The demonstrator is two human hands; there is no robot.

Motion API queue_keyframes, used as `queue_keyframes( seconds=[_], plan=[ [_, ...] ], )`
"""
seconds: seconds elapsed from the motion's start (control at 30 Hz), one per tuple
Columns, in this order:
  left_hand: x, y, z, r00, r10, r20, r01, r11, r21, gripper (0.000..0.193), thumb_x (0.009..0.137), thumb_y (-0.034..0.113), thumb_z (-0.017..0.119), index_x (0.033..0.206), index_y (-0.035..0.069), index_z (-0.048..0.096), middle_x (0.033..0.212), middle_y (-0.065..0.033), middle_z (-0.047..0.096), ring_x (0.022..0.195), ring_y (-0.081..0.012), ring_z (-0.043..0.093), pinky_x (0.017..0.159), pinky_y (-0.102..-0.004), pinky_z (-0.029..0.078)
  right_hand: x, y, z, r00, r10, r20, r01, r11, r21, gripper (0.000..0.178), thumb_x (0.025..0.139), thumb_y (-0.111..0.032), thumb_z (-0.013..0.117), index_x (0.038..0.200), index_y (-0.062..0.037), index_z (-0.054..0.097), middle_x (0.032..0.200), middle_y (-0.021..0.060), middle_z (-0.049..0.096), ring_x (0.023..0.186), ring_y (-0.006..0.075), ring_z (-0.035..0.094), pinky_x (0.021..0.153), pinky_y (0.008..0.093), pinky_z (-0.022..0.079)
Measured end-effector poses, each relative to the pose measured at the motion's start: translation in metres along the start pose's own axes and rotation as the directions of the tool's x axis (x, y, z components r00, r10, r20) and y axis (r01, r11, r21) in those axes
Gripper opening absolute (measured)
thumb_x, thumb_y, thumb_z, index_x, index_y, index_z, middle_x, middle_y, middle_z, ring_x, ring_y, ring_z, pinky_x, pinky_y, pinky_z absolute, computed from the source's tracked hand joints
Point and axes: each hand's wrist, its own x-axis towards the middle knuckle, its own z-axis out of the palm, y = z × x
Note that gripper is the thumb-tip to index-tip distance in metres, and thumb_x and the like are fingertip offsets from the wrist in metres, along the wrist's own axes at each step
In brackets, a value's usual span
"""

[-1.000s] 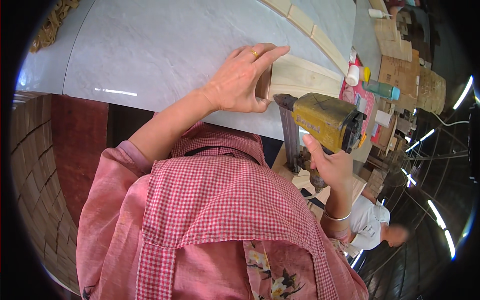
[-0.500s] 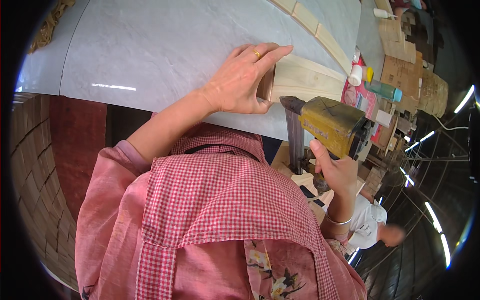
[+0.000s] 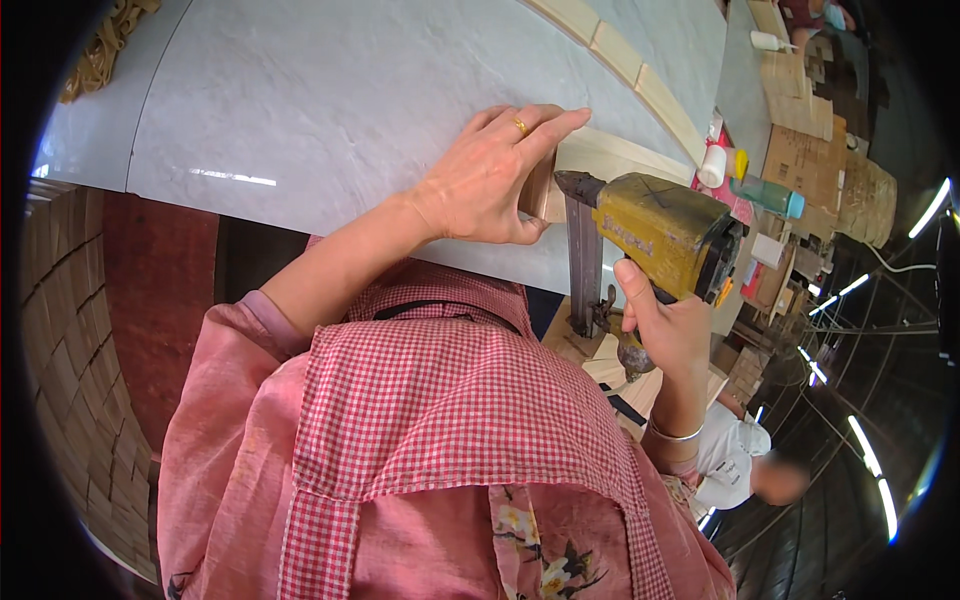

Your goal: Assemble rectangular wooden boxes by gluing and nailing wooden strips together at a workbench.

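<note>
My left hand (image 3: 490, 180), a ring on one finger, grips the left end of a pale wooden box (image 3: 615, 152) at the tabletop's near edge. Its thumb is on the near side and its fingers reach over the far side. In my right hand (image 3: 665, 325) is a yellow pneumatic nail gun (image 3: 665, 225) with a worn dark nose and a long grey magazine pointing down. The nose is over the box, just right of my left hand; whether it touches the wood I cannot tell. The gun hides part of the box.
A row of pale wooden pieces (image 3: 615, 52) lies across the grey marbled table (image 3: 300, 90). Beyond the box are a white bottle (image 3: 712, 166) and a green bottle (image 3: 768, 196). Stacked wood blocks (image 3: 70, 370) stand at left. A person in white (image 3: 728, 455) is at right.
The nail gun has shifted a little up and left, its nose now farther over the box by my left hand. My left hand keeps its grip, slightly lower in view.
</note>
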Motion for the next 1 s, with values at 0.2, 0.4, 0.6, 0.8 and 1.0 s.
queue_keyframes(
  seconds=[0.2, 0.4, 0.6, 0.8, 1.0],
  plan=[
    [0.000, 0.000, -0.001, 1.000, 0.005, 0.002, -0.005, 1.000, -0.003, 0.117, 0.055, 0.021, 0.083, 0.160, 0.014, 0.031, 0.143, -0.0121, 0.053, 0.123, -0.0294, 0.055, 0.116, -0.0450, 0.036, 0.005, -0.004, -0.002, 1.000, -0.027, 0.015, 0.027, 0.999, 0.033, 0.028, 0.089, -0.013, 0.079, 0.108, 0.0047, 0.068, 0.084, 0.0077, 0.072, 0.058, 0.0165, 0.062, 0.051, 0.0256, 0.050],
    [0.000, 0.000, -0.002, 1.000, -0.004, 0.004, 0.004, 0.999, -0.038, 0.113, 0.058, 0.021, 0.083, 0.158, 0.012, 0.033, 0.141, -0.0125, 0.053, 0.123, -0.0309, 0.055, 0.115, -0.0454, 0.037, 0.011, -0.008, -0.007, 0.976, -0.216, 0.036, 0.219, 0.970, -0.103, 0.033, 0.087, -0.011, 0.080, 0.112, 0.0060, 0.068, 0.094, 0.0102, 0.077, 0.077, 0.0231, 0.072, 0.064, 0.0296, 0.056],
    [-0.008, -0.001, -0.007, 0.997, 0.017, -0.070, -0.021, 0.999, -0.051, 0.096, 0.068, 0.021, 0.081, 0.152, 0.005, 0.038, 0.129, -0.0159, 0.058, 0.113, -0.0315, 0.059, 0.104, -0.0431, 0.046, 0.016, -0.009, -0.017, 0.972, -0.229, 0.042, 0.232, 0.971, -0.064, 0.030, 0.087, -0.012, 0.080, 0.110, 0.0049, 0.069, 0.090, 0.0101, 0.076, 0.072, 0.0217, 0.071, 0.062, 0.0292, 0.055],
    [0.016, 0.022, -0.026, 0.733, -0.655, 0.183, 0.616, 0.527, -0.585, 0.067, 0.084, 0.017, 0.076, 0.139, -0.003, 0.045, 0.108, -0.0155, 0.059, 0.094, -0.0211, 0.059, 0.082, -0.0337, 0.053, 0.026, -0.014, -0.026, 0.997, -0.069, -0.040, 0.065, 0.992, -0.104, 0.039, 0.093, -0.040, 0.076, 0.078, -0.0039, 0.073, 0.054, -0.0015, 0.059, 0.048, 0.0094, 0.054, 0.050, 0.0229, 0.043],
    [0.031, 0.006, 0.000, 0.680, -0.702, 0.212, 0.696, 0.526, -0.490, 0.044, 0.087, 0.020, 0.070, 0.119, -0.002, 0.050, 0.089, -0.0112, 0.061, 0.075, -0.0210, 0.062, 0.068, -0.0334, 0.054, 0.042, -0.019, -0.026, 0.998, -0.065, -0.025, 0.065, 0.998, 0.014, 0.026, 0.088, -0.019, 0.080, 0.102, 0.0006, 0.070, 0.071, 0.0031, 0.065, 0.043, 0.0105, 0.049, 0.042, 0.0244, 0.039]
  ],
)
